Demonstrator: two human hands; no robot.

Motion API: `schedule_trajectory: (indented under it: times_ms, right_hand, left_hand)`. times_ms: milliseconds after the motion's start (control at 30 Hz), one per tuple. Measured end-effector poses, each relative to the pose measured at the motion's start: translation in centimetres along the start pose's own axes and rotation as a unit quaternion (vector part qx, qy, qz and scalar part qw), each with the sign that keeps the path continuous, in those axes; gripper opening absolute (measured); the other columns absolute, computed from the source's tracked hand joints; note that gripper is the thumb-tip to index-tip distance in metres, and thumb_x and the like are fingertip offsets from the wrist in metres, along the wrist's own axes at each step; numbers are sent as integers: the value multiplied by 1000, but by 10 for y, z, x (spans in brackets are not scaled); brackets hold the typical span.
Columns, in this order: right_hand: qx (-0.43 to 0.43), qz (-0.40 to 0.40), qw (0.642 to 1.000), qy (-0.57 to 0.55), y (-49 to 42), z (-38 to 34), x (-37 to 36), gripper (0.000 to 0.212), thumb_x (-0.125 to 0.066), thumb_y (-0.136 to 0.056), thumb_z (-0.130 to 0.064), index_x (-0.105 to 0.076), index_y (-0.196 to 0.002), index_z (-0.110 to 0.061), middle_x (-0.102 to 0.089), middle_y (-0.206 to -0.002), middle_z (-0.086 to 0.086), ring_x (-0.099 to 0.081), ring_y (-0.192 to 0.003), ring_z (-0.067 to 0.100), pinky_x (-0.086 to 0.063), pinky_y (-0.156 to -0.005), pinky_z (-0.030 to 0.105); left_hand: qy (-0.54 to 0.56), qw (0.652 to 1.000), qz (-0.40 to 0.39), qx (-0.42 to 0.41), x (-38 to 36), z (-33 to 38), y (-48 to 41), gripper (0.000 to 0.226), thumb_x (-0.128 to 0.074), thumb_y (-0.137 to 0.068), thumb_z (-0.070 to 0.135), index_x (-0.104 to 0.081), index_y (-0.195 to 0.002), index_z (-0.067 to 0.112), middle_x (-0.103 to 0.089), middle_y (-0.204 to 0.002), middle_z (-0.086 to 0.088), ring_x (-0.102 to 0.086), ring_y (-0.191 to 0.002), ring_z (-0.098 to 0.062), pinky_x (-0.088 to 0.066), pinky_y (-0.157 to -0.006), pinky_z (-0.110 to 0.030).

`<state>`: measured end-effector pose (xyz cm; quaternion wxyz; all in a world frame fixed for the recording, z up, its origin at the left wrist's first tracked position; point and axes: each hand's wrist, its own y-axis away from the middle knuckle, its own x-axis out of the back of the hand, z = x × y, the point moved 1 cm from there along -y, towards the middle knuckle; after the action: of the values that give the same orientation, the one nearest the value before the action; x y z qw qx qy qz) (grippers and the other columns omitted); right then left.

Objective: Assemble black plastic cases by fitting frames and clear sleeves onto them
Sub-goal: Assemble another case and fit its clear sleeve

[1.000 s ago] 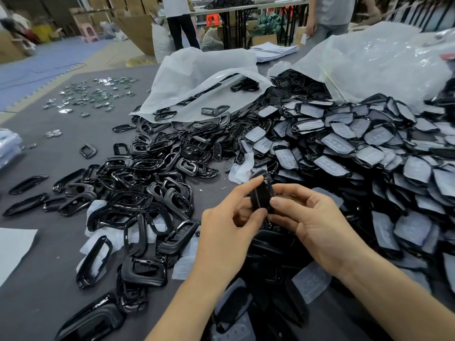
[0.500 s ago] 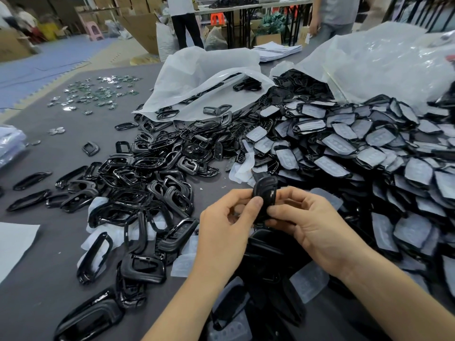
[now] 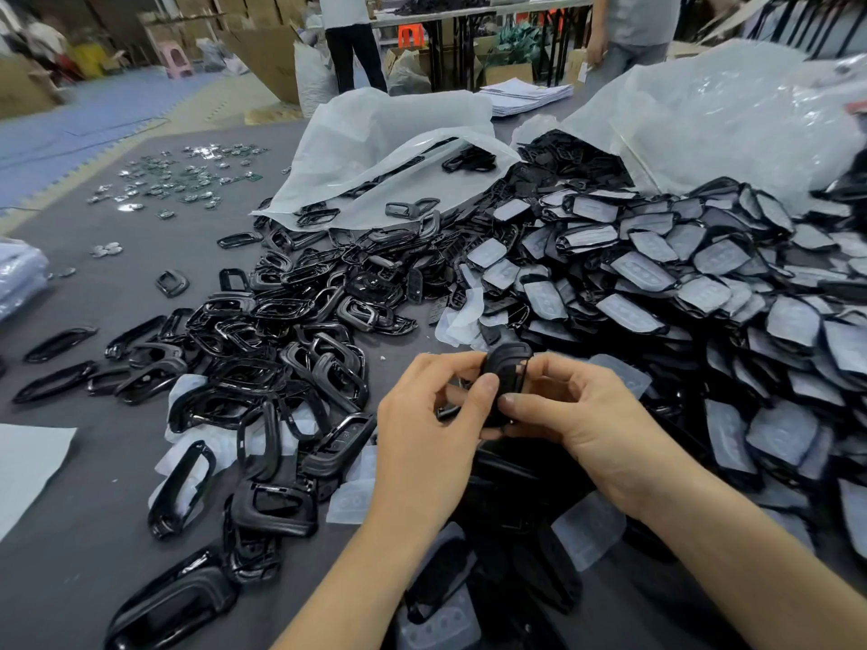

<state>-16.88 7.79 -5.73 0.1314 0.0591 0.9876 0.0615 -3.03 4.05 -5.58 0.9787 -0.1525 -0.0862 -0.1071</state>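
Note:
A small black plastic case (image 3: 505,368) stands nearly upright above the grey table (image 3: 94,532), held between both hands. My left hand (image 3: 427,443) pinches its left edge with thumb and fingers. My right hand (image 3: 586,419) grips its right side, thumb pressing the lower front. Most of the case's lower part is hidden by my fingers. A heap of glossy black frames (image 3: 262,363) lies to the left. A big pile of cases with clear sleeves (image 3: 680,293) fills the right.
Loose clear sleeves (image 3: 352,501) lie near my left wrist. Two white plastic bags (image 3: 399,147) spill black parts at the back. Small metal pieces (image 3: 178,180) are scattered far left. White paper (image 3: 28,466) lies at the left edge. People stand beyond the table.
The case has turned more upright between my fingers and risen slightly. My right thumb has shifted down onto its lower front. Both hands stay in about the same place.

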Motion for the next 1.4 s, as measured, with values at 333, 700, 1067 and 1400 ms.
schedule_trajectory:
  times_ms: [333,700,1067,1400]
  right_hand:
    - [6,12,1000,10,-2,2,0,11,-67,-77,6,-63,-87,3,-67,-73,10,-71,-70,23,-60,-72,34]
    - [-6,4,1000,-26,2,-4,-2,3,-67,-77,-8,-68,-76,-11,-70,-84,14,-68,-76,26,-59,-71,34]
    - [-31,-5,999,-35,0,-5,3,39,-72,-64,-11,-62,-98,6,-69,-90,19,-70,-81,27,-59,-71,30]
    - [41,31,995,-80,-1,-8,3,29,-69,-65,-8,-67,-91,5,-73,-86,11,-70,-79,18,-55,-68,20]
  left_hand:
    - [-61,997,-2,-45,0,-1,-1,15,-70,-86,10,-71,-98,19,-62,-92,11,-62,-76,-6,-52,-74,-22]
    - [-40,999,-17,-25,0,-3,1,17,-67,-88,11,-71,-98,24,-69,-81,5,-65,-79,-9,-51,-71,-20]
    - [7,1000,-21,7,-2,-4,2,16,-64,-89,9,-71,-94,22,-70,-77,2,-67,-73,-13,-58,-58,-27]
    - [6,999,-40,-19,1,-1,-1,30,-65,-86,2,-68,-98,29,-72,-91,5,-68,-90,-13,-56,-78,-29]
